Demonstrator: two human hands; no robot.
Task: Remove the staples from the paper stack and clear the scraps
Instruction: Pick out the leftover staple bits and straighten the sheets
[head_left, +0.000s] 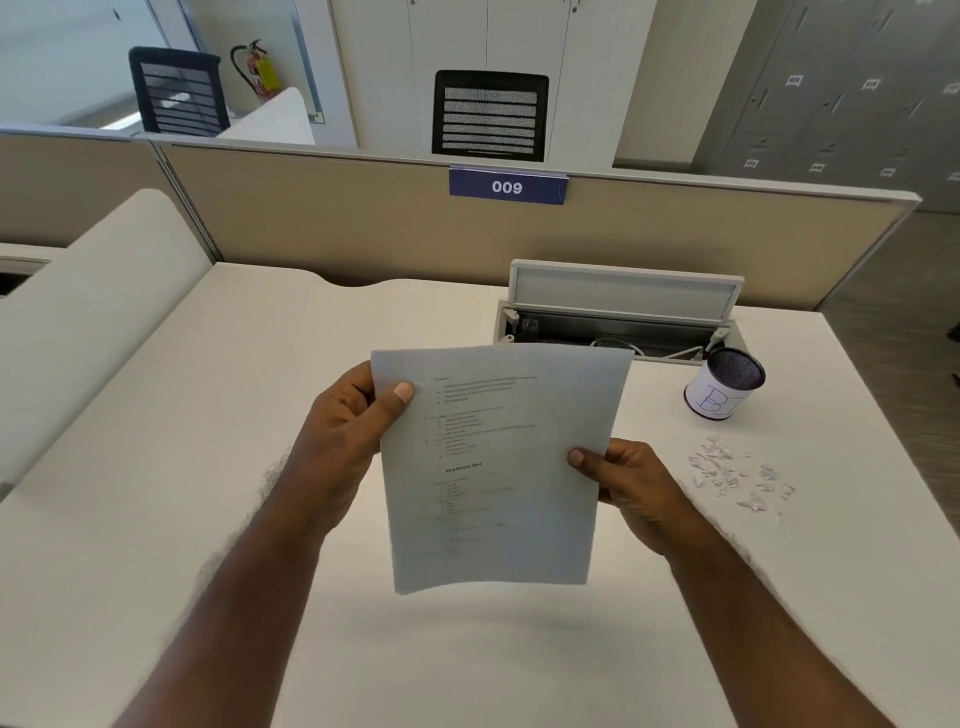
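Two hands hold my paper stack (493, 467) up over the white bench (208, 519): my left hand (343, 441) pinches its far left corner, thumb on top, and my right hand (631, 480) pinches its right edge. Torn scraps (737, 475) lie scattered to the right, near a mesh pen cup (724, 384).
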